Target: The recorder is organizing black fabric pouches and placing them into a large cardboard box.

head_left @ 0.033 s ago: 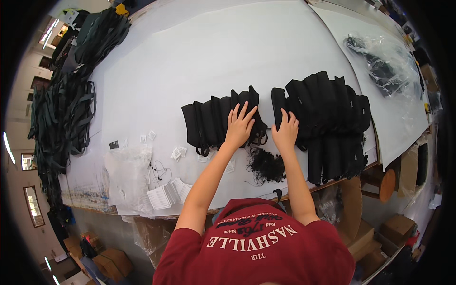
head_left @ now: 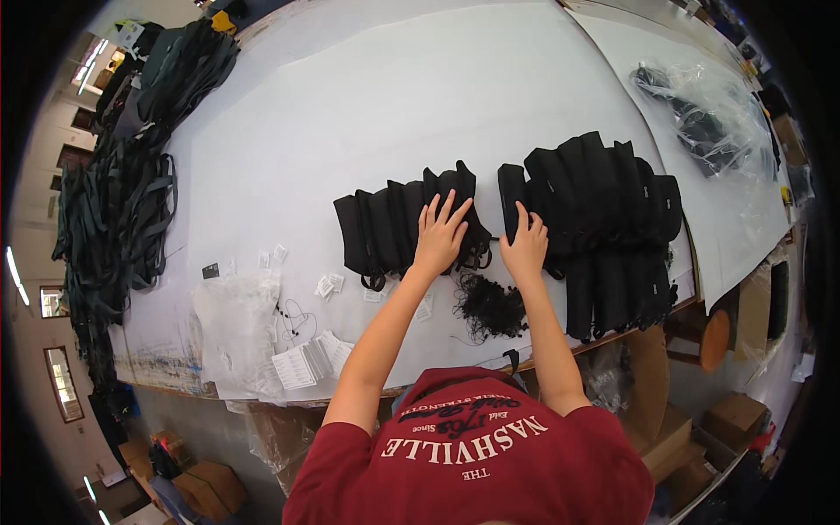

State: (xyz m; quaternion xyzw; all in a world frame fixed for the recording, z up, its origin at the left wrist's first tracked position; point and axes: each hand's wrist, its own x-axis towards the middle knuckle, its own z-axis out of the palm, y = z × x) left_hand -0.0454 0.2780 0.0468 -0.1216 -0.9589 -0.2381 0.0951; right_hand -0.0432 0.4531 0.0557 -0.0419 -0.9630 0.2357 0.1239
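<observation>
**White table, both hands on black pouches**

White paper covers the long table; cardboard boxes sit on the floor below its near edge.

Left hand: fingers spread flat, palm down, pressing on the right end of a fanned row of black pouches. Nothing gripped; the row runs off to the left of the hand.

Right hand: also open and flat, fingers extended, resting on the lower end of a single black pouch that stands apart between the row and the larger stack of black pouches. That stack lies just to the right of the hand, overlapping in two tiers toward the table edge.

Just below both hands, near the person's chest: a dark tangle of thin cords, possibly elastic loops — too fine to tell.

Further left: small white tags and a clear plastic bag. Far left edge: heap of dark straps. Far right: clear bag with black items.
</observation>
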